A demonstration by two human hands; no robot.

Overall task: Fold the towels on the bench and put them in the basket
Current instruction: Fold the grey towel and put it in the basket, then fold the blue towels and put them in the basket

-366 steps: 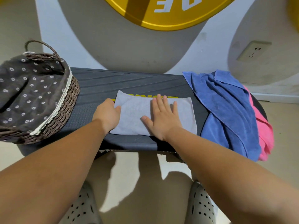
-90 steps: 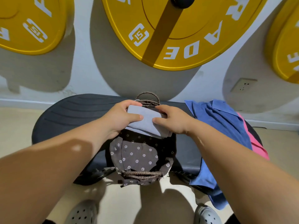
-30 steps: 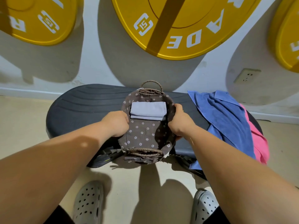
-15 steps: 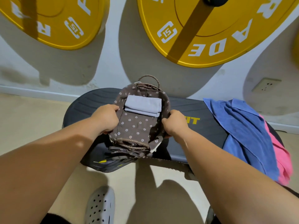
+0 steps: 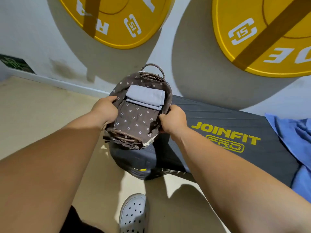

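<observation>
Both hands on the basket here, at the left end of the bench. The bench pad carries bold yellow lettering, "JOINFIT", with "PRO" in an outlined box under it, just right of the basket. On the wall behind hang two yellow weight plates. The left plate shows a white "15" inside a badge, plus an upside-down "R" and bits of other letters. The right plate has the same "15" badge and an upside-down "DE". Both plates run out of the top of the shot, so the full word can't be read.

The left hand grips the basket's left side, thumb hooked over the rim, and its fingers are hidden beyond the wall. The right hand has its fingers curled tight, pinching the right rim and the flowered brown liner. Whether the basket sits on the pad or is held just above it, I can't tell.

The folded grey towel lies inside, at the far end. The blue towel is draped over the bench's right end, cut off by the frame edge. At far left a dark green sign is too blurred to read. One pale, perforated clog is on the floor near the person, clipped at the bottom.
</observation>
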